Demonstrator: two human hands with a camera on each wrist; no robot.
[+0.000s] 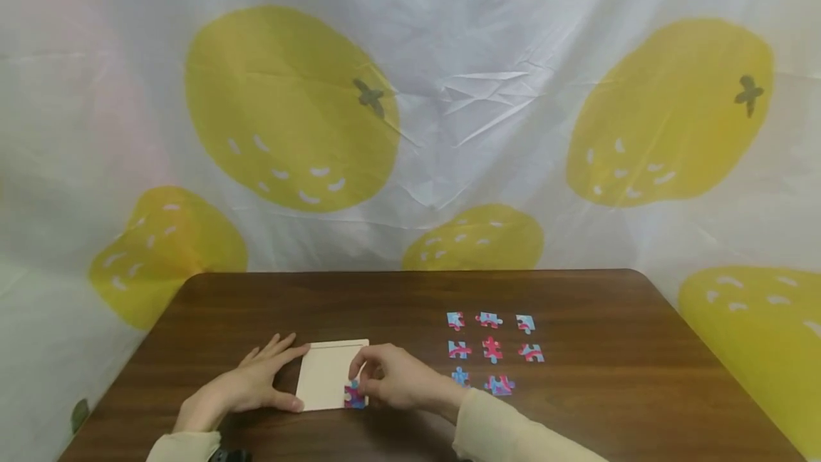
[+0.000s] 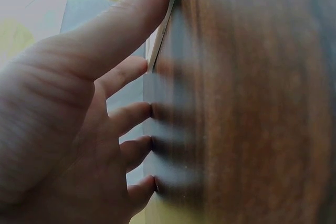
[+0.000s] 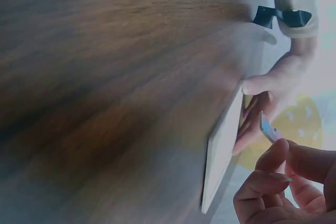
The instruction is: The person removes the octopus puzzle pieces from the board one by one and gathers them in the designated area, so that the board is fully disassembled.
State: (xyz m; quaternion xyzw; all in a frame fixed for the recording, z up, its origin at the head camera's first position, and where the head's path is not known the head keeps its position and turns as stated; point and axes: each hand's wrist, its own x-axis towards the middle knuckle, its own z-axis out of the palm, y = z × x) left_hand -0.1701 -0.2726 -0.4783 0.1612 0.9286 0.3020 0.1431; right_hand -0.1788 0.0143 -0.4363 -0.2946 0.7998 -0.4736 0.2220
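Note:
A pale, square puzzle board (image 1: 323, 376) with a thin rim lies on the table. Spread out at its left side, my left hand (image 1: 253, 380) touches the board's edge with thumb and index finger. The left wrist view shows the other fingertips on the tabletop. Between thumb and index finger, my right hand (image 1: 400, 376) pinches a blue, purple and pink jigsaw piece (image 1: 354, 396) over the board's lower right corner. In the right wrist view the jigsaw piece (image 3: 269, 128) is tilted and apart from the board (image 3: 223, 148).
Right of the board, several loose jigsaw pieces lie in three spaced rows, among them a red one (image 1: 492, 349) and a purple-pink one (image 1: 499, 385). My right hand is close to the nearest row. Behind the brown wooden table (image 1: 609, 405) hangs a lemon-print cloth (image 1: 474, 162).

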